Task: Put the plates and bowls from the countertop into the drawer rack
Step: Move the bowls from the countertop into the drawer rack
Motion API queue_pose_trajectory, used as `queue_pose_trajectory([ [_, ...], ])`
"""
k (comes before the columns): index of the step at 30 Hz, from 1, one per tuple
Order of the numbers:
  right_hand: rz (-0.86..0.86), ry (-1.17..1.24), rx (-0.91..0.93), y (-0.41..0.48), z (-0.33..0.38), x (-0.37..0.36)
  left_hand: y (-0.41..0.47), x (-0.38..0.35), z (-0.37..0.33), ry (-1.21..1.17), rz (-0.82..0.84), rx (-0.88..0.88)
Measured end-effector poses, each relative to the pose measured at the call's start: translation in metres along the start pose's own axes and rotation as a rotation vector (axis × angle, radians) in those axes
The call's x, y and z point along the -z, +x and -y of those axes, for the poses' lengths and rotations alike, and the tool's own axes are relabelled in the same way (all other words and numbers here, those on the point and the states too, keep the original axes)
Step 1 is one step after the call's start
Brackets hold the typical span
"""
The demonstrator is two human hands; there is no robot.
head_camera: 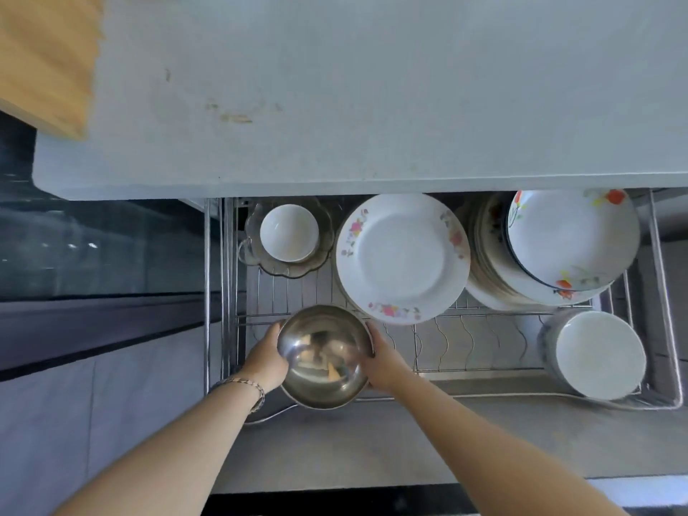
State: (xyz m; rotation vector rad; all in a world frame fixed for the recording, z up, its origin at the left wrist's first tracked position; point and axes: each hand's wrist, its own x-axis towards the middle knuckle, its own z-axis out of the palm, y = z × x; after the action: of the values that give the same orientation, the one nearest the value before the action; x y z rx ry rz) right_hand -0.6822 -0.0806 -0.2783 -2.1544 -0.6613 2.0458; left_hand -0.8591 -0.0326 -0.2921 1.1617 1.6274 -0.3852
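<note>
Bowl (323, 357) was clasped at its rim by left grip (265, 363) and right grip (383, 363), at the rack's (480, 342) front-left corner. It was best lowered level, kept clear of the plate (402, 256).

My left hand (262, 363) has a thin bracelet (248, 386) at the wrist, made of small pale-gold links with a darker strand beside them. My right hand (385, 363) and both forearms (175, 456) are bare to the frame's edge.
</note>
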Motion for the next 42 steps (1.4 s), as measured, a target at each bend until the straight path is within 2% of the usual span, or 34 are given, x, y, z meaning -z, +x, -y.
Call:
queue_pose_trajectory([
  [8,-0.021,-0.21,-0.082,0.017,-0.009,0.002,0.016,-0.019,0.005,0.079,0.001,0.037],
  [14,-0.054,-0.431,-0.041,0.015,-0.009,0.011,0.012,-0.022,-0.001,0.172,-0.068,0.056],
  [22,-0.107,-0.512,0.01,0.022,-0.012,0.008,0.009,-0.019,-0.005,0.101,-0.007,0.12],
  [26,-0.103,-0.584,-0.008,0.007,-0.002,0.021,-0.006,-0.012,-0.022,0.122,-0.066,0.144],
  [28,-0.072,-0.691,-0.004,-0.008,0.01,0.035,-0.02,-0.003,-0.043,0.145,-0.173,0.095],
  [31,-0.07,-0.809,0.107,-0.037,0.041,0.065,-0.05,0.015,-0.094,0.07,-0.321,-0.156],
  [34,-0.131,-0.789,0.243,-0.073,0.085,0.101,-0.082,0.04,-0.16,-0.061,-0.408,-0.348],
  [38,-0.254,-0.734,0.435,-0.119,0.151,0.15,-0.112,0.079,-0.244,-0.254,-0.535,-0.468],
  [42,-0.383,-0.527,0.524,-0.142,0.215,0.194,-0.116,0.119,-0.303,-0.417,-0.554,-0.478],
])
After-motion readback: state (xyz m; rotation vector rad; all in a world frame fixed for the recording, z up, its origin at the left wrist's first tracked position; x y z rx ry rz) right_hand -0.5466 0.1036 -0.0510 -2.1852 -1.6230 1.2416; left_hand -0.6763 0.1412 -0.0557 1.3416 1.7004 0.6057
